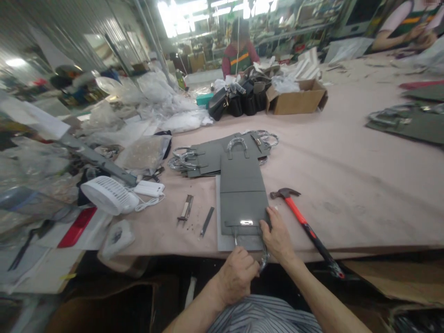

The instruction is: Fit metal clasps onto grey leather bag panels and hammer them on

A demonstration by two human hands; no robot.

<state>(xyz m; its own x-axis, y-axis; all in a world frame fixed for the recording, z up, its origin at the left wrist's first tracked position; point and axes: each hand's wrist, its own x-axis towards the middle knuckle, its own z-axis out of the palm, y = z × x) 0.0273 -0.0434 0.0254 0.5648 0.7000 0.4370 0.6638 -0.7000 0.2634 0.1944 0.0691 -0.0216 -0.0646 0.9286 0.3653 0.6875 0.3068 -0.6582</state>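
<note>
A grey bag panel (243, 178) lies flat before me on a pale board (219, 245), with a shiny metal plate (246, 222) near its front end. Clear plastic covers its near handle (265, 259), which hangs over the table edge. My left hand (240, 273) is closed around that handle, its fingertips partly hidden. At the panel's right front edge, my right hand (276, 235) grips with thumb on top and fingers along the side. To the right rests a claw hammer (301, 217) with a red and black shaft.
More grey bag panels (211, 155) are stacked behind. Left of the board lie a metal strip (207, 222) and a small metal tool (186, 209). A white fan (107, 194) stands farther left. Dark bags (239, 99) and a cardboard box (296, 99) sit at the back, with people beyond.
</note>
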